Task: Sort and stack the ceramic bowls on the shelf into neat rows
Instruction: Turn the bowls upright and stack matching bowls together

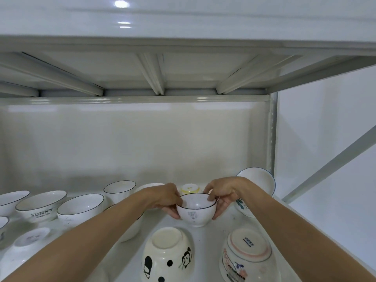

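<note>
Both hands gripping small dark-rimmed bowl (196, 210) upright above shelf (211, 241) — left hand (164, 198) and right hand (222, 195) curling round opposite sides — panda bowl (167, 255) lying upside down just in front.

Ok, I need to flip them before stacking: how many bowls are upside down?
3: the panda bowl front centre, the pink-ringed bowl front right, a pale bowl front left. The yellow bowl behind the held bowl may be another.
</note>
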Tool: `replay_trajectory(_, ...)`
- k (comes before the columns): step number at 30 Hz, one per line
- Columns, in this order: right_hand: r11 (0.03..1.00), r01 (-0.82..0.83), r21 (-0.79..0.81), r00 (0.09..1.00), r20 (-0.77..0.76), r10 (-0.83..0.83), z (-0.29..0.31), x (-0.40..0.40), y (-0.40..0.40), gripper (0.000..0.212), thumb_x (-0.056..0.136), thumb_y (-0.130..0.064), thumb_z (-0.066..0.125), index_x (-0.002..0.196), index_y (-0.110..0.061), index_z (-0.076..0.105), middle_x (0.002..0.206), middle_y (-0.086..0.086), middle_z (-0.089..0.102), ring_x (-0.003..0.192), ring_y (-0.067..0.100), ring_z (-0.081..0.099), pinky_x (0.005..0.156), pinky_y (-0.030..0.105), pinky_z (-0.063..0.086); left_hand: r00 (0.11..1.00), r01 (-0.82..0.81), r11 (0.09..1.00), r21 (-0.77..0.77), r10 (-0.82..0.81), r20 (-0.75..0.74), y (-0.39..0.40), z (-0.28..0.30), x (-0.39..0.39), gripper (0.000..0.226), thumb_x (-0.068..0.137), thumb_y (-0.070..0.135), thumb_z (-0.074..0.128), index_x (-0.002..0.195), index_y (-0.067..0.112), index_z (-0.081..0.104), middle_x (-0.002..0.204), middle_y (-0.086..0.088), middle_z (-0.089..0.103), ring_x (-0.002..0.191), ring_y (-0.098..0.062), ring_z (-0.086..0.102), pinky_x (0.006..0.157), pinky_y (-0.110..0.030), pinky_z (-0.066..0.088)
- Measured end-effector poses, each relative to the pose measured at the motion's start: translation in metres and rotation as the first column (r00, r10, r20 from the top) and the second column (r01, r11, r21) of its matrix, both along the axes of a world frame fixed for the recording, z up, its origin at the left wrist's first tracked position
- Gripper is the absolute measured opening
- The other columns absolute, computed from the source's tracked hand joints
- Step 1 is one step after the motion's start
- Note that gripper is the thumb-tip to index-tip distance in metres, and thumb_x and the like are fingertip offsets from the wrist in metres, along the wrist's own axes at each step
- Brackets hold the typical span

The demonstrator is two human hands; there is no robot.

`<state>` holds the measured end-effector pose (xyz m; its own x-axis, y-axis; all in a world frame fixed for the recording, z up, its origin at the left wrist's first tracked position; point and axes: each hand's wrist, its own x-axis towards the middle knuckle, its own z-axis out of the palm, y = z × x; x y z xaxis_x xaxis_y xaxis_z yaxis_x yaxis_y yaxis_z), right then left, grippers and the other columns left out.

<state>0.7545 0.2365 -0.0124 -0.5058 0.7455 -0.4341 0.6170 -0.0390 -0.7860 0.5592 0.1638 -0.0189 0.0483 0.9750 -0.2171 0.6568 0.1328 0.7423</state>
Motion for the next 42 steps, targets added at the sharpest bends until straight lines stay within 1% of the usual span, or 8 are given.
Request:
replay_trajectory(11,0.997,-0.067,0.045,0.977,0.205,0.057,0.002,-0.006,-0.003,0.033,0.092,0.008,0.045,0.124,0.004,0.051,0.095,0.029,0.064,0.058,0.033,0.071,0.068,0.037,0.061,0.996,0.047,0.995,-0.088,-0.054,-0.075,0.000,-0.004,0.001,0.017,0.086,-0.005,0.054,0.103,-0.004,0.058,0.075,-0.016,0.065,0.054,-0.014,0.069,0.065,-0.023,0.061)
replay_trajectory(17,0.988,0.023,0.153,0.966,0.251,-0.061,0.002,-0.007,0.012,0.048,0.092,-0.028,0.063,0.126,0.004,0.053,0.092,0.024,0.067,0.061,0.028,0.070,0.063,0.036,0.061,0.979,-0.070,0.997,-0.022,0.064,-0.195,0.007,0.009,0.005,0.038,0.096,0.041,0.049,0.099,0.004,0.056,0.096,-0.014,0.068,0.050,-0.015,0.067,0.056,-0.019,0.055)
replay_trajectory(20,0.936,0.163,0.312,0.962,0.162,-0.222,0.000,-0.016,0.023,0.051,0.096,-0.035,0.054,0.129,0.002,0.045,0.098,0.021,0.064,0.063,0.029,0.066,0.062,0.037,0.059,0.961,-0.135,0.989,0.061,0.145,-0.237,0.012,0.011,0.015,0.036,0.101,0.041,0.035,0.102,0.006,0.045,0.081,-0.004,0.052,0.041,-0.013,0.059,0.044,-0.016,0.047)
replay_trajectory(24,0.902,0.184,0.390,0.938,0.203,-0.280,-0.003,-0.028,0.024,0.050,0.099,-0.039,0.041,0.131,0.000,0.043,0.095,0.017,0.062,0.060,0.028,0.064,0.067,0.035,0.057,0.958,-0.141,0.989,0.053,0.149,-0.244,0.026,0.005,0.031,0.044,0.103,0.037,0.029,0.117,0.000,0.050,0.077,-0.006,0.049,0.062,-0.024,0.061,0.052,-0.025,0.047)
replay_trajectory(29,0.903,0.140,0.406,0.905,0.317,-0.283,-0.016,-0.042,0.027,0.058,0.099,-0.050,0.027,0.118,0.000,0.050,0.099,0.023,0.067,0.056,0.030,0.059,0.058,0.035,0.052,0.947,-0.186,0.982,0.010,0.182,-0.265,0.046,-0.001,0.041,0.044,0.104,0.025,0.026,0.137,0.001,0.041,0.123,-0.019,0.053,0.117,-0.040,0.058,0.064,-0.033,0.048)
replay_trajectory(33,0.913,0.125,0.390,0.915,0.310,-0.257,-0.018,-0.049,0.032,0.052,0.100,-0.049,0.031,0.107,-0.002,0.053,0.114,0.025,0.067,0.070,0.033,0.065,0.071,0.037,0.054,0.932,-0.208,0.978,-0.026,0.190,-0.309,0.055,-0.004,0.041,0.043,0.105,0.021,0.025,0.136,-0.003,0.042,0.133,-0.024,0.053,0.121,-0.038,0.056,0.088,-0.041,0.050)
replay_trajectory(38,0.924,0.161,0.346,0.928,0.267,-0.261,-0.016,-0.053,0.032,0.039,0.101,-0.031,0.035,0.107,0.001,0.055,0.120,0.024,0.065,0.107,0.039,0.066,0.091,0.039,0.053,0.935,-0.179,0.982,-0.055,0.152,-0.321,0.060,-0.004,0.042,0.026,0.097,0.019,0.038,0.110,0.003,0.055,0.102,-0.017,0.058,0.103,-0.031,0.063,0.080,-0.034,0.050)
replay_trajectory(42,0.914,0.223,0.339,0.927,0.218,-0.307,-0.013,-0.051,0.033,0.014,0.099,-0.014,0.042,0.099,-0.002,0.049,0.110,0.022,0.064,0.106,0.039,0.066,0.093,0.042,0.053,0.944,-0.225,0.974,-0.009,0.216,-0.249,0.067,-0.004,0.042,0.029,0.095,0.019,0.042,0.109,0.000,0.057,0.114,-0.025,0.064,0.103,-0.035,0.065,0.069,-0.032,0.045)
